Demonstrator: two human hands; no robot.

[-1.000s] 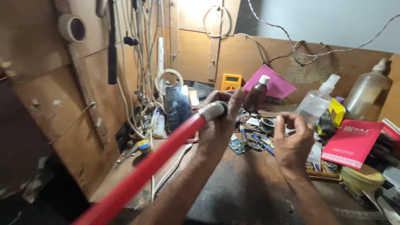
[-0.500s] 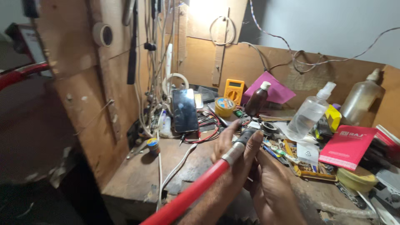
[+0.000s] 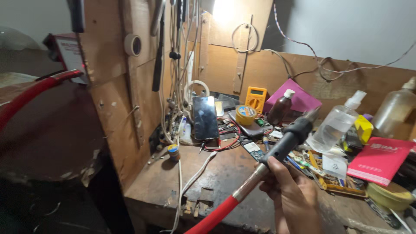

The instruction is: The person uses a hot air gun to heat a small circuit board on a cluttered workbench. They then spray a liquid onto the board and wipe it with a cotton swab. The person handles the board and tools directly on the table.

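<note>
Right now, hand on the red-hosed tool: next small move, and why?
Probably lift the tip a little and steady it. One hand grips the black-handled tool low, by its metal collar, and its tip hangs close over the clear spray bottle and the loose clutter. I cannot tell which hand it is.

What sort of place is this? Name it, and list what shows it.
Most likely a small electronics repair bench. A yellow handheld multimeter stands against the wooden back board, a black-handled hot-air or soldering tool on a red hose is gripped in a hand, and a dark smartphone leans among hanging cables.
</note>
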